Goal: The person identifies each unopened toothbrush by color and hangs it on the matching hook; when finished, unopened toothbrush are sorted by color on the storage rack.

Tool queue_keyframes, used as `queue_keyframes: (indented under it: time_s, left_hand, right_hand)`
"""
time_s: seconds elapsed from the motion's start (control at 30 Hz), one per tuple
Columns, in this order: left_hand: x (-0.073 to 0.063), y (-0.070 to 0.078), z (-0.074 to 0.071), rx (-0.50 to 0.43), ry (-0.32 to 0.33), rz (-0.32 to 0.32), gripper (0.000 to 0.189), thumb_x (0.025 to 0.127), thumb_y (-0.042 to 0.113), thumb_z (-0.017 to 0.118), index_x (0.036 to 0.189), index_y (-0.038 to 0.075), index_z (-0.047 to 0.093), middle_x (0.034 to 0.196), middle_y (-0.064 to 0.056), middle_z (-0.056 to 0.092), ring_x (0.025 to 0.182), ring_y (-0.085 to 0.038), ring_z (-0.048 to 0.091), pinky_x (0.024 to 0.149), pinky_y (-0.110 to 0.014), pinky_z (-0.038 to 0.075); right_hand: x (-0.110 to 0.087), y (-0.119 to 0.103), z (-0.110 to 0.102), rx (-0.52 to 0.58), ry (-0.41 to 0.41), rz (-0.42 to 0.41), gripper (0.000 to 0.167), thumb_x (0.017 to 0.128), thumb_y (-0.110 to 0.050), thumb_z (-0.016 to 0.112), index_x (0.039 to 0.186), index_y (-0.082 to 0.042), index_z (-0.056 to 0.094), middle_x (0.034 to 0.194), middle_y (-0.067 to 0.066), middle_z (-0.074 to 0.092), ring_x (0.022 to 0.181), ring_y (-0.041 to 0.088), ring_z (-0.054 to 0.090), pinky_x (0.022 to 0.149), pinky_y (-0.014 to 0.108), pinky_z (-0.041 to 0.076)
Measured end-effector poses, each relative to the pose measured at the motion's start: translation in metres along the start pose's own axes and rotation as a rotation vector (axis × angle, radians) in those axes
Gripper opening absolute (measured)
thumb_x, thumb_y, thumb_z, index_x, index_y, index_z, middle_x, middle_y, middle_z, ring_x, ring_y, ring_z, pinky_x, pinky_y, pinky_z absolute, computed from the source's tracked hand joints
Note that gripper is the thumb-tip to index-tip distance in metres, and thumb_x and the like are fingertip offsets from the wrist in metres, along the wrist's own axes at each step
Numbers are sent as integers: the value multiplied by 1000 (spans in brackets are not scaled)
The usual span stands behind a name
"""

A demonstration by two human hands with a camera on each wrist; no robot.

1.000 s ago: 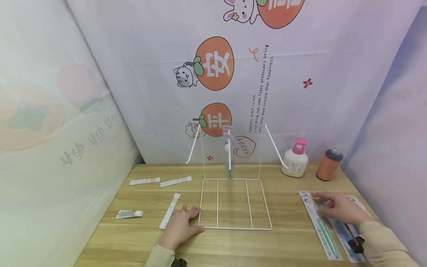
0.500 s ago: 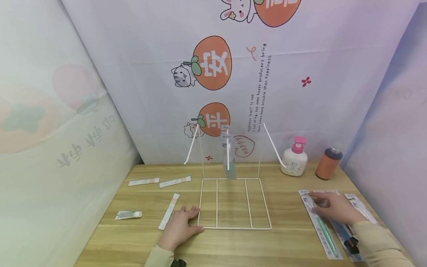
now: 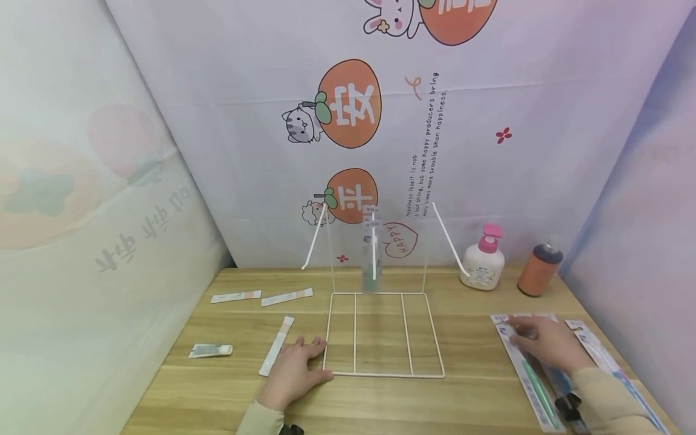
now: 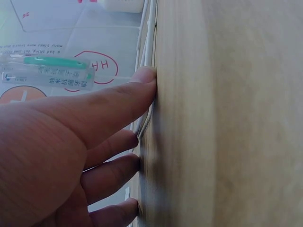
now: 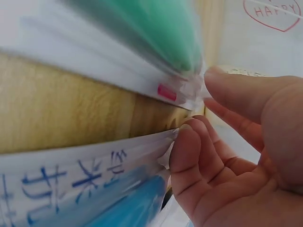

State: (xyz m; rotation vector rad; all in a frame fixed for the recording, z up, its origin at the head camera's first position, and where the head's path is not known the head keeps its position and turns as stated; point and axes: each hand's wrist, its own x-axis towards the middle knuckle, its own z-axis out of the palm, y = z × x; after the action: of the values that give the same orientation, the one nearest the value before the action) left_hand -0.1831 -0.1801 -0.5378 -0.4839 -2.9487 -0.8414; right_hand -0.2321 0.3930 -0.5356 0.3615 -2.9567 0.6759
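Observation:
My right hand (image 3: 551, 344) pinches the upper end of a packaged green toothbrush (image 3: 535, 383) between thumb and index finger; the package lies on the table at the right. Its other fingers curl beside a packaged blue toothbrush (image 5: 128, 203), partly hidden under the hand and sleeve. My left hand (image 3: 293, 371) rests at the front left corner of a white wire rack (image 3: 383, 375), its thumb touching the base wire in the left wrist view. A clear-packed toothbrush with a green handle (image 4: 54, 61) hangs from the rack's middle hook.
Beside the left hand lies a slim white packet (image 3: 276, 347), with two more behind. A small tube (image 3: 209, 351) lies at the left. A pink-capped pump bottle (image 3: 482, 266) and an orange bottle (image 3: 539, 272) stand at the back right. More toothbrush packs (image 3: 609, 362) lie at the right edge.
My right hand has shifted slightly and its fingers have closed in on the green toothbrush pack, uncovering packs at the right. The hanging toothbrush has swung to face forward. My left hand stays put.

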Motion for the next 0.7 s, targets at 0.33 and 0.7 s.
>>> queue_keyframes:
  time_s: [0.33, 0.7]
  left_hand:
    - [0, 1, 0, 7, 9, -2, 69, 83, 44, 93, 138, 7, 74, 143, -13, 69, 137, -63, 51, 114, -76, 36]
    - [-1, 0, 0, 4, 7, 1, 70, 82, 45, 93, 138, 8, 75, 143, -13, 69, 137, -62, 52, 113, -77, 35]
  right_hand:
    - [-2, -4, -12, 160, -53, 65, 43, 96, -21, 83, 132, 2, 74, 117, 22, 78, 103, 39, 76, 81, 53, 63]
    - [-7, -11, -12, 402, -93, 225, 62, 103, -39, 76, 150, -1, 61, 139, 32, 66, 123, 46, 68, 71, 32, 63]
